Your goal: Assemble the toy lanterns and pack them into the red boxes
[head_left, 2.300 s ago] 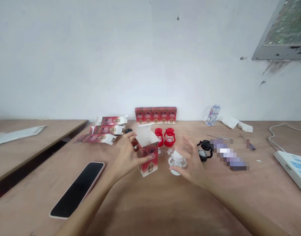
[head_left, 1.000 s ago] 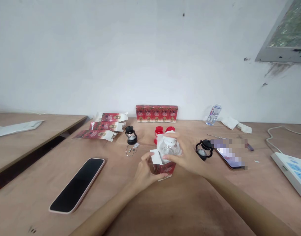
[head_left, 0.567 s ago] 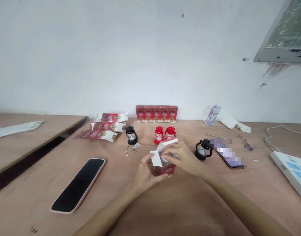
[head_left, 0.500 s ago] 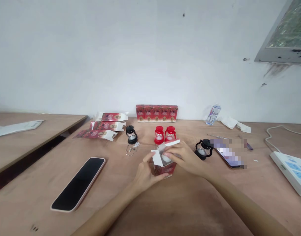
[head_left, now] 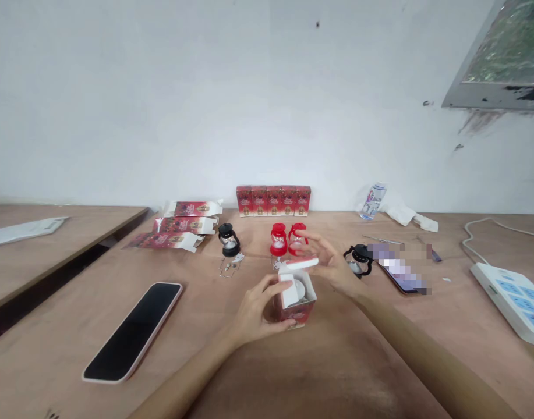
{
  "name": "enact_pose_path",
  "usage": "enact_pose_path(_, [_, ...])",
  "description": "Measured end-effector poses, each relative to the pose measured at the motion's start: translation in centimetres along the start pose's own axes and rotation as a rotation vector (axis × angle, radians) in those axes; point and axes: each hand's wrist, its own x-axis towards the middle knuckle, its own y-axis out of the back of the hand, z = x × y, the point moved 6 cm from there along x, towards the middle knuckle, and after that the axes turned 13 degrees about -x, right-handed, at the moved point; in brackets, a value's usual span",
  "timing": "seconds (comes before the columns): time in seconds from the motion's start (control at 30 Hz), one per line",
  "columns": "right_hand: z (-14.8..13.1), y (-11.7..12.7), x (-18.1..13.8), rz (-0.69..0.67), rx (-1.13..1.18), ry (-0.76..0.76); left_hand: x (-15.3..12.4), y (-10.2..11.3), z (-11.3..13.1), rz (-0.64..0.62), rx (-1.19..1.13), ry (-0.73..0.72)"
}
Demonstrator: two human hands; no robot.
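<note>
My left hand (head_left: 254, 311) is closed around the left side of a small red carton (head_left: 300, 314), its thumb low on the front and its fingers at a white side flap. The carton's top is open, and a round white object (head_left: 300, 289) shows inside; its lower part is hidden. Behind the raised lid flap, my right hand (head_left: 330, 265) has its fingers apart and touches or nearly touches the flap; it holds nothing that I can see. Two red mini lanterns (head_left: 278, 240) stand just beyond, the right one partly covered by my right fingers.
Black lanterns stand to the left (head_left: 229, 240) and right (head_left: 357, 260). Several closed red boxes (head_left: 273, 201) line the wall, with flattened cartons (head_left: 186, 224) to their left. Phones lie left (head_left: 133, 331) and right (head_left: 402, 273); a bottle (head_left: 373, 201) and power strip (head_left: 509, 299) are on the right.
My right hand has come out of the carton's opening and moved up behind the lid flap, fingers spreading. The carton, still in my left hand, sits slightly lower in view.
</note>
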Motion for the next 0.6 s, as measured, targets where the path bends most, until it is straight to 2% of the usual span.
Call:
enact_pose_path(0.1, [0.7,-2.3,0.0,-0.141,0.046,-0.094,0.2,0.0,0.0,-0.026,-0.056,0.057])
enact_pose_path(0.2, [0.3,-2.9,-0.2,-0.132,-0.027,-0.097,0.4,0.1,0.0,-0.021,-0.127,0.126])
enact_pose_path(0.33, [-1.6,-2.6,-1.0,-0.156,-0.2,0.088,0.2,-0.3,-0.6,-0.018,-0.199,0.208])
enact_pose_path(0.4, [-2.2,-2.6,-1.6,-0.19,-0.333,0.193,-0.2,-0.5,-1.1,0.048,-0.249,0.215])
enact_pose_path(0.5, [-2.1,-2.7,-2.4,-0.191,-0.536,0.286,-0.9,-0.7,-1.9,0.16,-0.333,0.21])
enact_pose_path(0.6, [-1.4,-2.9,-3.2,-0.19,-0.648,0.339,-1.2,-0.8,-2.4,0.156,-0.363,0.235])
